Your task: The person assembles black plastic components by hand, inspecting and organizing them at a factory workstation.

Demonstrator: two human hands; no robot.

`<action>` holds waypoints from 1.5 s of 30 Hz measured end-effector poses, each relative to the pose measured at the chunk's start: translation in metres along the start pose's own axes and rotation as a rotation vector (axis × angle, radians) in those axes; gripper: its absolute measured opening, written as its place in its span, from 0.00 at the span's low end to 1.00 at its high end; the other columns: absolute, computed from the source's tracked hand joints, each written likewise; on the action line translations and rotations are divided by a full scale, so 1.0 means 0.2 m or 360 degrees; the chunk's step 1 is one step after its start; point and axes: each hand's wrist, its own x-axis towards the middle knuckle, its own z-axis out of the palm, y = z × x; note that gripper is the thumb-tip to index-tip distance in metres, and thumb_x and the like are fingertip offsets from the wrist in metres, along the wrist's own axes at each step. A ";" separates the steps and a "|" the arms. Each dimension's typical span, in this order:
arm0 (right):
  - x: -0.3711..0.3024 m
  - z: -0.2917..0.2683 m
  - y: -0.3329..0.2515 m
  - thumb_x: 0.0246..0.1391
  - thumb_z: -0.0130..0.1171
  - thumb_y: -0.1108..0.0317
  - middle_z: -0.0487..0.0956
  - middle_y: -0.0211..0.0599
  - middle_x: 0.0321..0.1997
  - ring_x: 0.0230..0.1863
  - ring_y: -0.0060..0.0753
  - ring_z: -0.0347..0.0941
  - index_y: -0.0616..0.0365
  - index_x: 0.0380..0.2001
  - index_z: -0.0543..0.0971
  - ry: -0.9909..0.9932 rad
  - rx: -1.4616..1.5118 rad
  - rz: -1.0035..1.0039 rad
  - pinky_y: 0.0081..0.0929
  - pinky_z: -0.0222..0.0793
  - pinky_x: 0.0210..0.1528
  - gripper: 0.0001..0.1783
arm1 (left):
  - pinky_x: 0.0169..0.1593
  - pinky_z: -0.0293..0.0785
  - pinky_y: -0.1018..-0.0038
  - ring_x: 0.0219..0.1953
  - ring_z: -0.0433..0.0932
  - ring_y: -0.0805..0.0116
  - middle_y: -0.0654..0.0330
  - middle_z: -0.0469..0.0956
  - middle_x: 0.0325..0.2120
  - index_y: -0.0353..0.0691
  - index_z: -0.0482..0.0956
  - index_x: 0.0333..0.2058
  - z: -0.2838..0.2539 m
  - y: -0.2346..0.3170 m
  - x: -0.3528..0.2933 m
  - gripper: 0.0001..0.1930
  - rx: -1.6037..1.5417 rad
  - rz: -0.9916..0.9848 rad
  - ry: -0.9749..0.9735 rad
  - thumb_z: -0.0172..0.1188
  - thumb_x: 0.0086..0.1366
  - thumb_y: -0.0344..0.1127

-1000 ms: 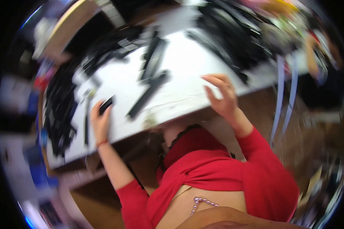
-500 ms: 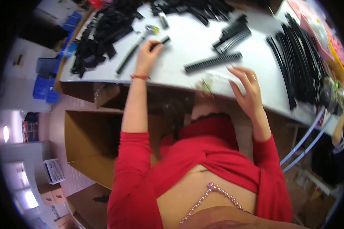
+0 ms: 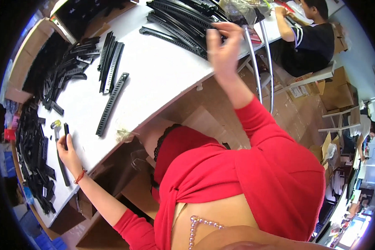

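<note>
**Left hand (image 3: 72,157) laden, right hand (image 3: 226,52) with fingers spread**

Clock positions read across the whole view.

- Left hand: between eight and nine o'clock, at the near edge of a white worktop (image 3: 154,75). Bare forearm up from seven o'clock, aimed between ten and eleven. Red bracelet (image 3: 80,176) at the wrist. Thumb and fingers clamped on a small black piece (image 3: 66,130), its free end toward twelve.
- Hammer-like tool (image 3: 64,171): just beside the left hand, yellowish head past the fingertips, dark handle back toward six.
- Right hand: at one o'clock, well apart from the left. Forearm angled toward eleven, out of a red sleeve (image 3: 271,125). Thumb and fingers apart, blurred. In line with the end of a pile of long black strips (image 3: 179,31) at twelve; cannot tell whether touching.
- Single slotted strip (image 3: 111,104): black, flat on the worktop between nine and ten, tilted toward one.
- Bundle of slotted strips (image 3: 110,62): near ten o'clock, beyond the single one.
- Heap of black pieces (image 3: 32,152): between eight and nine, outward of the left hand.
</note>
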 end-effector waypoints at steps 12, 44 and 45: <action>0.41 -0.52 1.70 0.58 0.48 0.58 0.79 0.58 0.48 0.50 0.57 0.76 0.55 0.45 0.80 -0.0961 -0.1184 0.0833 0.46 0.73 0.48 0.19 | 0.51 0.68 0.76 0.42 0.75 0.70 0.58 0.78 0.38 0.32 0.76 0.43 -0.03 0.03 0.01 0.13 -0.0083 0.0007 -0.0022 0.59 0.69 0.37; -0.32 -0.06 -0.30 0.48 0.53 0.86 0.78 0.40 0.42 0.41 0.38 0.74 0.56 0.44 0.79 -0.1179 0.0641 -0.0354 0.31 0.72 0.43 0.20 | 0.47 0.74 0.74 0.41 0.79 0.69 0.54 0.79 0.43 0.32 0.71 0.55 -0.06 -0.06 -0.06 0.17 -0.0430 -0.0047 0.0230 0.49 0.74 0.36; -0.34 0.00 -0.36 0.48 0.54 0.86 0.78 0.40 0.43 0.41 0.39 0.74 0.54 0.46 0.79 -0.1288 0.0760 -0.0314 0.32 0.73 0.43 0.22 | 0.40 0.75 0.77 0.34 0.77 0.74 0.56 0.80 0.40 0.33 0.71 0.55 -0.03 0.08 -0.08 0.17 -0.0355 0.0011 0.0228 0.49 0.74 0.37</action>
